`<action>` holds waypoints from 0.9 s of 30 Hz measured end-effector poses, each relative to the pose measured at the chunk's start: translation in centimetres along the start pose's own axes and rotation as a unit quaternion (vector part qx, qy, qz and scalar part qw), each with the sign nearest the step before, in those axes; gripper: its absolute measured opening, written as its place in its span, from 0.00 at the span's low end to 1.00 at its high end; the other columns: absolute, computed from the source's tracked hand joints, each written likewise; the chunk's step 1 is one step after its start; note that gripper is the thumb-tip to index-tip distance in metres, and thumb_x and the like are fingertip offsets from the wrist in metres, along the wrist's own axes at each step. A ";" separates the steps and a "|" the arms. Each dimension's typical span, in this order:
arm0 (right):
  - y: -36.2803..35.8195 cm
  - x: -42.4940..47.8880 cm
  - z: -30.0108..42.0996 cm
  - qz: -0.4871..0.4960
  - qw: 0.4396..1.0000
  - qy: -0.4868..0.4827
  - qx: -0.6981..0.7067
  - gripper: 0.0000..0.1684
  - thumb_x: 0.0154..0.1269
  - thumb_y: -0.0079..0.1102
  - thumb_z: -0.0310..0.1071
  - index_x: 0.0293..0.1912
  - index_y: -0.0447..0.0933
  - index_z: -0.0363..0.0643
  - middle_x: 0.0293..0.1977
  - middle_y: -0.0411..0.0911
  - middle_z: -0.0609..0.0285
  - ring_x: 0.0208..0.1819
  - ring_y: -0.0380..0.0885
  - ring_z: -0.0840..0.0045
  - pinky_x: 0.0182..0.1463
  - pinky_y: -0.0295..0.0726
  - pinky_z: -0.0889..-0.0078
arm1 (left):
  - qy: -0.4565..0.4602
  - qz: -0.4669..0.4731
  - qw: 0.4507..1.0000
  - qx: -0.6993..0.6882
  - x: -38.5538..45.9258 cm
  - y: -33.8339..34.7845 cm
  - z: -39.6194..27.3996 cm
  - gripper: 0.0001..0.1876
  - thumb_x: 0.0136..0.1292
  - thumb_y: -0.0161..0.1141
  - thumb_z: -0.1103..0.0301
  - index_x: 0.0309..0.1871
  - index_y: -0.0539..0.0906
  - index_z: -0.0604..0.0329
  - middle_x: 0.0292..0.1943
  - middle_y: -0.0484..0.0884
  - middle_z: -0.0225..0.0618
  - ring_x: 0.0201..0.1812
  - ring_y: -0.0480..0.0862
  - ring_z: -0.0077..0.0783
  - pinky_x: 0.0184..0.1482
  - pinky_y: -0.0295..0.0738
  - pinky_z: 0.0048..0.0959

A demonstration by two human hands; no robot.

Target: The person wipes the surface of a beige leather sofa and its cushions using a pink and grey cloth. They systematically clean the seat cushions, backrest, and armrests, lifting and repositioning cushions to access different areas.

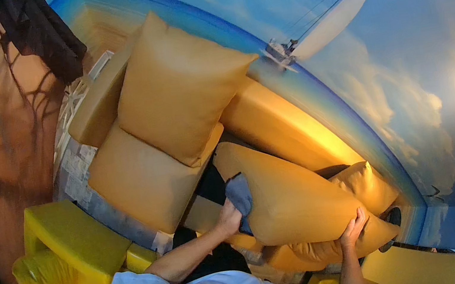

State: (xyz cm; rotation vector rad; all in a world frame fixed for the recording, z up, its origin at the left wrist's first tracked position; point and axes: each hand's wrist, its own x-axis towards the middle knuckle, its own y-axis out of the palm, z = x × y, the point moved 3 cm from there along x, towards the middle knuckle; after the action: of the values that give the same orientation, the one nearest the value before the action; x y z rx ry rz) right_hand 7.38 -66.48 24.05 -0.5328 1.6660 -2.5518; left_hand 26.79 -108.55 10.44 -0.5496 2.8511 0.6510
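A tan seat cushion point(299, 193), lifted and tilted, stands in front of me over the sofa base. In my left hand point(228, 220) is a blue-grey cloth point(239, 194), pressed against the cushion's left side. My right hand point(354, 229) grips the cushion's near right edge, with the thumb and fingers around it. Dark lining point(211, 185) shows in the gap left of the raised cushion. Another tan seat cushion point(142, 174) lies flat to the left, and a large tan pillow point(186, 85) leans on it.
The sofa backrest point(282, 119) runs along a wall painted with sea, sky and a sailboat point(337, 15). Tan pillows point(363, 187) lie at the right end. A yellow armchair point(77, 244) with a yellow pillow point(45, 278) stands left. Dark fabric point(43, 37) hangs at the upper left.
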 end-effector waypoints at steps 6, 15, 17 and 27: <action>1.9 -0.4 -2.0 -0.032 0.990 0.086 0.109 0.31 0.85 0.38 0.51 0.69 0.65 0.34 0.66 0.66 0.48 0.69 0.67 0.58 0.75 0.63 0.53 | -0.067 -0.042 0.997 -0.016 -1.4 -1.1 2.2 0.38 0.82 0.46 0.47 0.83 0.57 0.67 0.83 0.59 0.51 0.81 0.61 0.48 0.81 0.53 0.37; 1.3 -0.4 0.0 -0.071 0.992 0.105 0.018 0.33 0.85 0.35 0.53 0.70 0.65 0.34 0.69 0.65 0.47 0.71 0.65 0.59 0.77 0.61 0.54 | -0.334 -0.117 0.935 -0.023 15.7 -9.0 13.0 0.51 0.74 0.40 0.26 0.85 0.56 0.63 0.80 0.64 0.49 0.75 0.69 0.47 0.74 0.64 0.40; 1.8 -0.6 0.7 -0.071 0.992 0.100 0.035 0.34 0.85 0.36 0.53 0.70 0.65 0.34 0.69 0.65 0.48 0.72 0.65 0.59 0.77 0.61 0.53 | -0.317 -0.114 0.941 -0.035 18.4 -12.7 18.7 0.52 0.73 0.38 0.26 0.85 0.56 0.62 0.81 0.62 0.49 0.76 0.67 0.49 0.75 0.62 0.42; 2.2 -1.1 0.6 -0.058 0.996 0.060 -0.020 0.33 0.86 0.33 0.52 0.69 0.67 0.32 0.70 0.66 0.48 0.76 0.62 0.58 0.80 0.55 0.53 | -0.382 -0.136 0.902 -0.150 20.5 -17.6 26.4 0.54 0.71 0.46 0.27 0.84 0.55 0.65 0.83 0.57 0.53 0.79 0.63 0.51 0.75 0.62 0.49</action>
State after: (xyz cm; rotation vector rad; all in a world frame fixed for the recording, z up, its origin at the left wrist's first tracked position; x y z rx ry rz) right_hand 8.26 -67.71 22.00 -0.5027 1.7790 -2.6875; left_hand 16.90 -117.96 -24.81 -0.5596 1.9152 0.9903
